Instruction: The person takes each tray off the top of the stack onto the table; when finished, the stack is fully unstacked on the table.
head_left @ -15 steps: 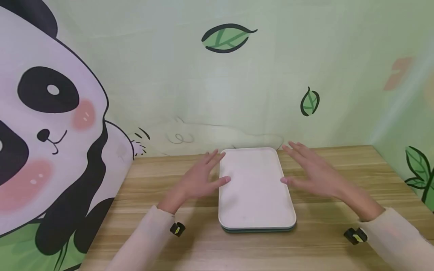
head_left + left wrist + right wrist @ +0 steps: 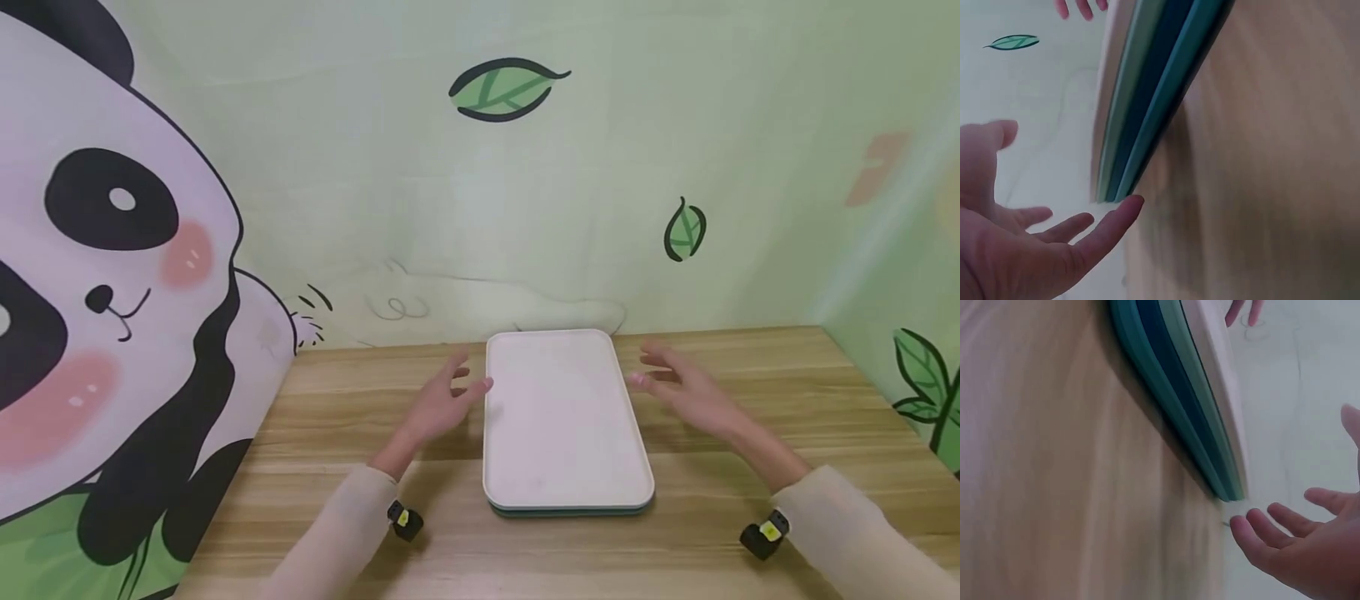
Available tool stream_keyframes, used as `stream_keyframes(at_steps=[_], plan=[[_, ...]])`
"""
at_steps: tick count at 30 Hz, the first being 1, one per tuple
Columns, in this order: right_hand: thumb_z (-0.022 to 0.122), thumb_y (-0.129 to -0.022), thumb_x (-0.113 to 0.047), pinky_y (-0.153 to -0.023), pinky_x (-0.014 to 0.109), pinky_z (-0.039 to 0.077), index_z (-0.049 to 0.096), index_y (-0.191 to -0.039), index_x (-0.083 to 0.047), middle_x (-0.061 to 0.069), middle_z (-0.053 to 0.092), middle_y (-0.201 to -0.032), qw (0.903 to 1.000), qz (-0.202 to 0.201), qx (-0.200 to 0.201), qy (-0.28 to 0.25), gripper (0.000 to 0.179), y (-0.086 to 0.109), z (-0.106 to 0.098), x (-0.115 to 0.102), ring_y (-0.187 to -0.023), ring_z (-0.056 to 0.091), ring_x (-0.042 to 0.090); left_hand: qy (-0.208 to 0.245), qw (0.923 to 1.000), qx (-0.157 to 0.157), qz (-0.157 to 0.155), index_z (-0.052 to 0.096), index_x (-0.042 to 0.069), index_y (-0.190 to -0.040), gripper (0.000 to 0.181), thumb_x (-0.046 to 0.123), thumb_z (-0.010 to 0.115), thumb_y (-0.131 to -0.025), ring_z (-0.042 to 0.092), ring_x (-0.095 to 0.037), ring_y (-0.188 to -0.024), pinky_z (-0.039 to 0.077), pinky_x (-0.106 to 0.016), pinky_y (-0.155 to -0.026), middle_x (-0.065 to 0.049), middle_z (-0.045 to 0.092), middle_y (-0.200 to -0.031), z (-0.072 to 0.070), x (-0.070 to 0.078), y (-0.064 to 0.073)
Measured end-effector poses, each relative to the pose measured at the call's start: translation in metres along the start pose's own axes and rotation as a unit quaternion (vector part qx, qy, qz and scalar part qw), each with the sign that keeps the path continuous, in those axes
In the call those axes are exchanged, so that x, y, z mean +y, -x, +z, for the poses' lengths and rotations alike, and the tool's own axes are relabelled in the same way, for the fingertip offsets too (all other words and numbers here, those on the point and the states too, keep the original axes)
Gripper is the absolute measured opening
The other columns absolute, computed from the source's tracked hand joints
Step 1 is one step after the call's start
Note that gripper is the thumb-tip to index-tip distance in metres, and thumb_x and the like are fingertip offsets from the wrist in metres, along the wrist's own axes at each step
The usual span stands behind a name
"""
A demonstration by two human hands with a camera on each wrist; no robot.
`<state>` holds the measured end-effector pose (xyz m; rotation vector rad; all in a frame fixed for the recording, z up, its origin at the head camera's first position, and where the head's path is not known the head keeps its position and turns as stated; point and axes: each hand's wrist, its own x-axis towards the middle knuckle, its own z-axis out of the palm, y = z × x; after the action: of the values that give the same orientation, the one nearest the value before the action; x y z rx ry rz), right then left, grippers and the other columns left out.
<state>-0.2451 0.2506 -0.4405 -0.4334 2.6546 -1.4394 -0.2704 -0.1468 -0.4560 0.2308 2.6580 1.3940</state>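
Note:
A stack of flat rectangular trays with rounded corners lies on the wooden table, its white top tray facing up. Beneath the white one, a light green tray, a dark blue tray and a teal tray show in the left wrist view. My left hand hovers beside the stack's left edge, fingers loosely bent, thumb near the rim. On the opposite side my right hand faces the stack in the same way, a small gap from its right edge. Neither hand holds anything.
The wooden table meets a pale green wall sheet just behind the stack. A large printed panda covers the left side, and printed leaves mark the back and right. Each sleeve cuff carries a small black wrist camera.
Both hands have drawn slightly outward from the stack and lower beside it, with their fingers more bent. The trays have stayed where they were on the table.

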Motion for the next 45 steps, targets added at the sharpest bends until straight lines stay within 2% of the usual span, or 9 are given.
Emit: stream_keyframes(at_steps=[4, 7, 10, 14, 20, 28, 36, 41, 45], plan=[[0.058, -0.110, -0.040, -0.100, 0.057, 0.056, 0.023, -0.166, 0.000, 0.034, 0.038, -0.159, 0.9962, 0.047, -0.017, -0.072, 0.078, -0.005, 0.010, 0.008, -0.141, 0.046, 0.052, 0.023, 0.9992, -0.022, -0.024, 0.027, 0.011, -0.167, 0.083, 0.049, 0.065, -0.103, 0.072, -0.038, -0.110, 0.059, -0.050, -0.095, -0.022, 0.049, -0.158, 0.010, -0.002, 0.002], [0.059, -0.109, -0.041, -0.095, 0.051, 0.060, 0.023, -0.164, 0.003, 0.035, 0.043, -0.156, 0.9930, 0.076, -0.016, -0.089, 0.079, -0.009, 0.019, 0.011, -0.137, 0.052, 0.048, 0.053, 0.9967, -0.044, -0.042, 0.024, 0.008, -0.167, 0.081, 0.039, 0.066, -0.105, 0.073, -0.033, -0.092, 0.064, -0.045, -0.079, -0.026, 0.048, -0.155, 0.017, -0.003, 0.003], [0.060, -0.109, -0.036, -0.091, 0.048, 0.062, 0.025, -0.163, 0.004, 0.035, 0.044, -0.152, 0.9858, 0.113, -0.022, -0.123, 0.076, -0.009, 0.027, 0.013, -0.132, 0.057, 0.045, 0.091, 0.9926, -0.063, -0.051, 0.025, 0.005, -0.166, 0.076, 0.026, 0.066, -0.106, 0.071, -0.031, -0.097, 0.065, -0.043, -0.073, -0.029, 0.048, -0.151, 0.023, -0.004, 0.006], [0.059, -0.110, -0.023, -0.089, 0.045, 0.063, 0.028, -0.161, 0.004, 0.034, 0.045, -0.148, 0.9749, 0.153, -0.031, -0.159, 0.066, -0.006, 0.035, 0.015, -0.126, 0.060, 0.039, 0.128, 0.9877, -0.072, -0.053, 0.032, 0.002, -0.163, 0.067, 0.011, 0.064, -0.104, 0.070, -0.031, -0.097, 0.065, -0.043, -0.073, -0.029, 0.051, -0.144, 0.029, -0.006, 0.011], [0.056, -0.106, -0.005, -0.085, 0.042, 0.063, 0.034, -0.159, 0.006, 0.032, 0.047, -0.143, 0.9757, 0.150, -0.018, -0.159, 0.058, -0.002, 0.041, 0.016, -0.114, 0.063, 0.033, 0.147, 0.9861, -0.056, -0.054, 0.042, 0.000, -0.157, 0.059, 0.005, 0.063, -0.102, 0.072, -0.028, -0.088, 0.065, -0.043, -0.074, -0.027, 0.054, -0.139, 0.033, -0.009, 0.017], [0.056, -0.104, -0.002, -0.081, 0.042, 0.064, 0.038, -0.157, 0.010, 0.034, 0.050, -0.141, 0.9813, 0.132, 0.001, -0.140, 0.057, -0.005, 0.050, 0.012, -0.111, 0.064, 0.032, 0.142, 0.9873, -0.018, -0.068, 0.047, -0.001, -0.155, 0.059, 0.002, 0.062, -0.098, 0.070, -0.026, -0.076, 0.065, -0.041, -0.067, -0.027, 0.057, -0.134, 0.033, -0.009, 0.017], [0.055, -0.104, -0.003, -0.083, 0.040, 0.063, 0.042, -0.155, 0.008, 0.032, 0.052, -0.143, 0.9753, 0.142, 0.005, -0.169, 0.054, -0.022, 0.076, -0.005, -0.108, 0.066, 0.030, 0.171, 0.9807, 0.028, -0.092, 0.053, -0.004, -0.150, 0.057, -0.003, 0.062, -0.094, 0.067, -0.026, -0.084, 0.064, -0.039, -0.065, -0.027, 0.057, -0.131, 0.011, -0.026, 0.019], [0.055, -0.103, -0.001, -0.082, 0.040, 0.063, 0.043, -0.154, 0.009, 0.032, 0.052, -0.144, 0.9691, 0.136, 0.002, -0.206, 0.054, -0.034, 0.096, -0.018, -0.107, 0.067, 0.029, 0.178, 0.9774, 0.045, -0.104, 0.057, -0.005, -0.146, 0.053, -0.001, 0.062, -0.094, 0.067, -0.028, -0.094, 0.063, -0.038, -0.067, -0.027, 0.060, -0.132, -0.011, -0.041, 0.023], [0.056, -0.102, 0.000, -0.083, 0.040, 0.063, 0.046, -0.153, 0.008, 0.030, 0.054, -0.141, 0.9666, 0.132, 0.004, -0.220, 0.052, -0.046, 0.115, -0.028, -0.106, 0.067, 0.028, 0.159, 0.9780, 0.060, -0.121, 0.059, -0.003, -0.145, 0.049, 0.003, 0.063, -0.097, 0.067, -0.029, -0.098, 0.063, -0.039, -0.070, -0.026, 0.062, -0.134, -0.032, -0.053, 0.028]])
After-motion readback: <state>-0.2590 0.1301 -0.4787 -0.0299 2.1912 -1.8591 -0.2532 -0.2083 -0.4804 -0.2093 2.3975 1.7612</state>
